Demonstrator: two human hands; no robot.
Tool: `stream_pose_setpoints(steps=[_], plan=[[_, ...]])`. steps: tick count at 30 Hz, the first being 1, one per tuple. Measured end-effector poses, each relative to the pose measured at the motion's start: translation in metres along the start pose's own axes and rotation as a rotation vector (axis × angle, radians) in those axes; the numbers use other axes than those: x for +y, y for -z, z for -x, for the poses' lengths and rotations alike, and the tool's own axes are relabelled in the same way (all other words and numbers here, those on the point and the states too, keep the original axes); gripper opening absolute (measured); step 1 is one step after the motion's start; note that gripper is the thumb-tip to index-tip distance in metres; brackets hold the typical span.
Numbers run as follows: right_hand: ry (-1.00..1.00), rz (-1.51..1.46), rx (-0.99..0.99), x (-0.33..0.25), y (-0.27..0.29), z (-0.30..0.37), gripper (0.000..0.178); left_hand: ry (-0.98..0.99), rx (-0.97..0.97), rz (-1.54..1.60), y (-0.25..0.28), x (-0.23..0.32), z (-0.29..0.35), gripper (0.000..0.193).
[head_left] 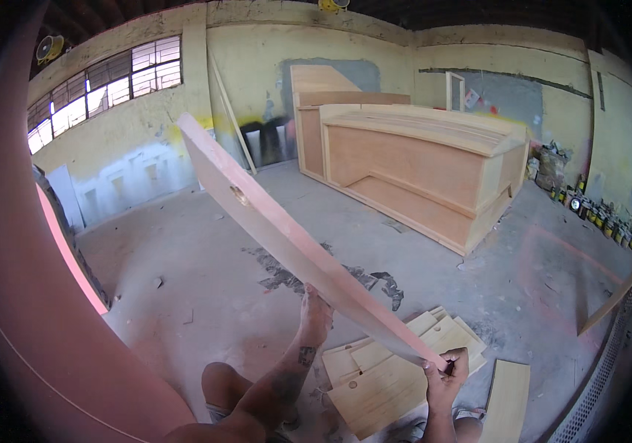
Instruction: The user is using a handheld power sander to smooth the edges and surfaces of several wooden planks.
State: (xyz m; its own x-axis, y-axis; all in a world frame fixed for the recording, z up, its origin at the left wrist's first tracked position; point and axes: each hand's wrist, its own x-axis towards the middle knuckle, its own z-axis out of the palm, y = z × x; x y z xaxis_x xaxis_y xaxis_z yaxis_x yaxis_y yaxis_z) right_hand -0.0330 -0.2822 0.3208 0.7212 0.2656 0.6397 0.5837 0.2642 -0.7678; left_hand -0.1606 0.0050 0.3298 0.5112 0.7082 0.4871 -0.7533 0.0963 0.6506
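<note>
A long flat board (249, 214) slants across the view, its top edge painted pink and its face paler, with a round hole near the upper end. My left hand (316, 316) holds it from below near the middle, thumb up against the face and the other fingers mostly hidden behind. At the lower right end, my right hand (445, 378) is closed around the pink edge. A small dark purple piece (449, 366) shows between its fingers and the edge; its kind is too small to tell. Beneath lie several unpainted wooden boards (382, 391), some with round holes.
A large unfinished wooden counter (404, 159) stands at the back. Another plain board (508, 399) lies at lower right, beside a perforated metal strip (600, 384). Several cans (604, 220) line the right wall. A large pinkish surface (57, 295) fills the left side.
</note>
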Motion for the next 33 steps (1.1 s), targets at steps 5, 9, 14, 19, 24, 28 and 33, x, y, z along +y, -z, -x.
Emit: stream_pose_setpoints(steps=[5,9,14,19,24,28,33], plan=[[-0.031,0.002,-0.068,0.003,0.000,-0.002,0.031,0.055,0.178,-0.028,-0.002,0.002,0.011,0.076],[-0.048,0.048,-0.142,-0.004,-0.004,-0.004,0.026,0.092,0.244,-0.040,0.014,-0.004,0.019,0.062],[-0.033,0.057,-0.182,0.000,-0.011,-0.001,0.028,0.212,0.396,-0.190,0.003,-0.012,0.034,0.033],[-0.227,-0.033,-0.165,-0.010,-0.012,-0.003,0.017,0.256,0.406,-0.595,-0.004,-0.026,0.055,0.020],[-0.035,-0.163,0.060,0.008,0.007,-0.036,0.034,0.038,0.277,-0.467,-0.019,-0.029,0.064,0.067],[0.090,-0.339,0.307,-0.066,0.046,-0.090,0.035,-0.074,0.152,-0.558,-0.026,-0.026,0.066,0.077],[-0.106,-0.231,0.319,-0.090,0.097,-0.103,0.024,-0.007,0.129,-0.521,-0.040,-0.034,0.076,0.081]])
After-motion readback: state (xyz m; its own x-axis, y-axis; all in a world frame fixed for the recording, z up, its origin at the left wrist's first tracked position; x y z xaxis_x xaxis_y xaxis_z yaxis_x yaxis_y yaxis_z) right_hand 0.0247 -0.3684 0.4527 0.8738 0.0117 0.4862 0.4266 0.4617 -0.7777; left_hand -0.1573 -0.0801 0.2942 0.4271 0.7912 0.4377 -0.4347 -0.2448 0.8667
